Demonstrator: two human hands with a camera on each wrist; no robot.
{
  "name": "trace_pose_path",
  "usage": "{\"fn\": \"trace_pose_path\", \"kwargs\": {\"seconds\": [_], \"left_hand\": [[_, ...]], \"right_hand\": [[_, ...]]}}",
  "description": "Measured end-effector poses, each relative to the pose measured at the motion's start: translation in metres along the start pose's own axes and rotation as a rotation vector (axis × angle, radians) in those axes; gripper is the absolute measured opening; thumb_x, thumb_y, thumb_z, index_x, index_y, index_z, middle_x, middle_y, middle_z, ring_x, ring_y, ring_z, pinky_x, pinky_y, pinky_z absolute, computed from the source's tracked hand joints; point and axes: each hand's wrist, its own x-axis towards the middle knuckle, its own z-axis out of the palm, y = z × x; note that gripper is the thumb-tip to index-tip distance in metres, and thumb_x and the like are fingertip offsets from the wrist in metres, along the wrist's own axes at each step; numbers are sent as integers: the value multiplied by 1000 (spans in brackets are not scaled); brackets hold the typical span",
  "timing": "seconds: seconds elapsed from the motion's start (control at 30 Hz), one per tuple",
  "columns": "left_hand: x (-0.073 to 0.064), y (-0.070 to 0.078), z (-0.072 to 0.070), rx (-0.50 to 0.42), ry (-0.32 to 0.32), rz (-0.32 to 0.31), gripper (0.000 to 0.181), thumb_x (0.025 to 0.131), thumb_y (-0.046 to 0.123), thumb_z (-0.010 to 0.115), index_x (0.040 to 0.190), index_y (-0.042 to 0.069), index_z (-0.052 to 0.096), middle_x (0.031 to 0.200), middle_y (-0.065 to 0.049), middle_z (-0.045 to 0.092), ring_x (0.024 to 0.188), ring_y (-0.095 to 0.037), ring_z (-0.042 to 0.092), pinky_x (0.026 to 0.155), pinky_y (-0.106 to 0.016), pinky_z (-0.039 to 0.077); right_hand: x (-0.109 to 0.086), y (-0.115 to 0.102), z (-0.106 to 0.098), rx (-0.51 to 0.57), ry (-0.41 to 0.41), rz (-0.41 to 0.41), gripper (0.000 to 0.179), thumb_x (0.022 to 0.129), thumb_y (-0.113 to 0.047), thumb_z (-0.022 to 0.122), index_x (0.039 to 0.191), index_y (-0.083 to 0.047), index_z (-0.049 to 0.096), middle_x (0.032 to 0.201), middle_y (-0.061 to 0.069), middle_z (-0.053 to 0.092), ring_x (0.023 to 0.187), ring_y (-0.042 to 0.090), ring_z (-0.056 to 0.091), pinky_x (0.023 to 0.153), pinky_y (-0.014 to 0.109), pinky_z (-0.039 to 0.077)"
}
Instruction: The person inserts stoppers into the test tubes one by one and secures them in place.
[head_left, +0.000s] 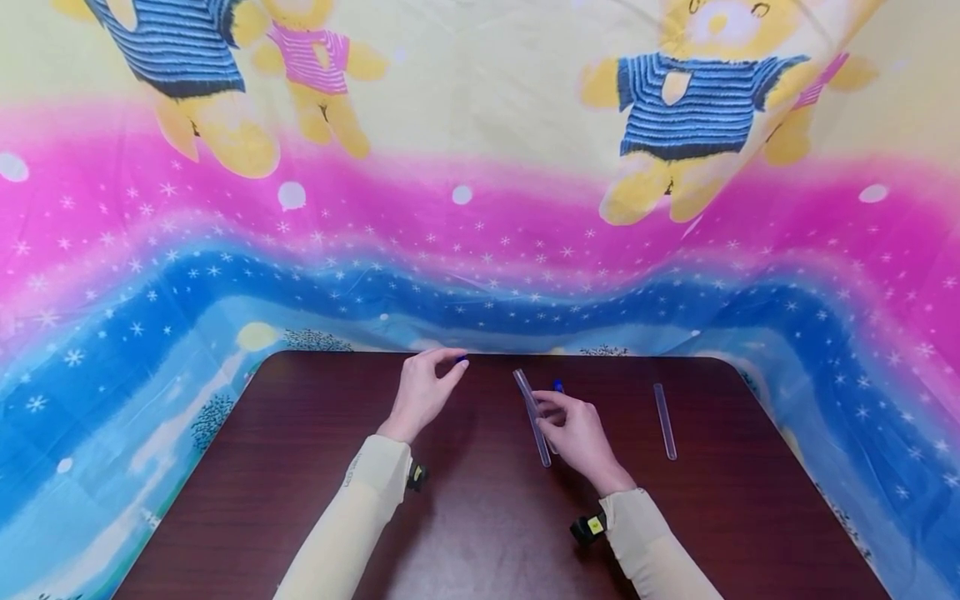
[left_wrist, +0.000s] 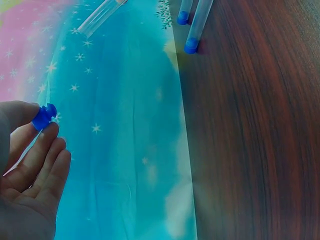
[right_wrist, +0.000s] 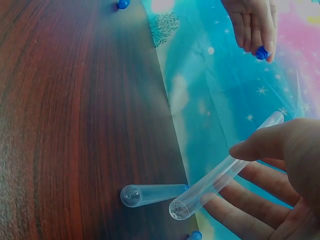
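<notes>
Between thumb and fingertip, my left hand (head_left: 423, 392) pinches a small blue stopper (left_wrist: 44, 117) with a grooved side. My right hand (head_left: 581, 433) holds a clear test tube (head_left: 531, 417) at a slant, thumb on one side and fingers on the other. In the right wrist view the held tube (right_wrist: 225, 172) has its rounded end toward the camera, and the left hand (right_wrist: 252, 22) with its stopper (right_wrist: 262, 53) appears beyond. A second test tube (right_wrist: 155, 195) with a blue stopper lies on the table beside the right hand, partly hidden by it in the head view.
Another test tube (head_left: 665, 421) lies farther right on the dark wooden table (head_left: 480, 517). A loose blue piece (right_wrist: 123, 4) rests on the table at the right wrist view's top. A patterned cloth (head_left: 465, 250) hangs along the table's back edge and sides.
</notes>
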Motion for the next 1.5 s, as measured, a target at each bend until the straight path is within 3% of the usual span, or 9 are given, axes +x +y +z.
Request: {"fn": "trace_pose_path", "kwargs": {"seconds": [0.4,0.8,1.0,1.5], "left_hand": [[3,1,7,7,-13,-2,22,95,20,75,116,13,78,109,-4,75,104,-22,68,90,-47,54],[3,0,10,27,-21,-1,23,96,22,74,117,15,78,112,-2,74,107,-19,67,92,-37,53],[3,-3,12,14,-14,12,23,95,22,75,117,14,78,111,-2,74,104,-20,68,90,-41,54],[0,3,17,-30,-16,-24,24,94,24,76,117,16,79,113,0,74,106,-19,67,93,-45,53]], "right_hand": [[-1,0,1,2,-19,13,43,88,3,76,126,-16,72,102,5,73,81,14,71,72,36,60],[1,-3,5,4,-45,30,45,88,3,77,127,-19,72,102,0,72,80,13,71,67,34,60],[1,-5,9,18,-55,12,45,88,3,76,127,-19,72,104,0,72,82,15,71,69,34,60],[0,-9,17,27,-53,-33,45,87,2,79,126,-20,73,98,-3,72,80,11,71,68,30,59]]}}
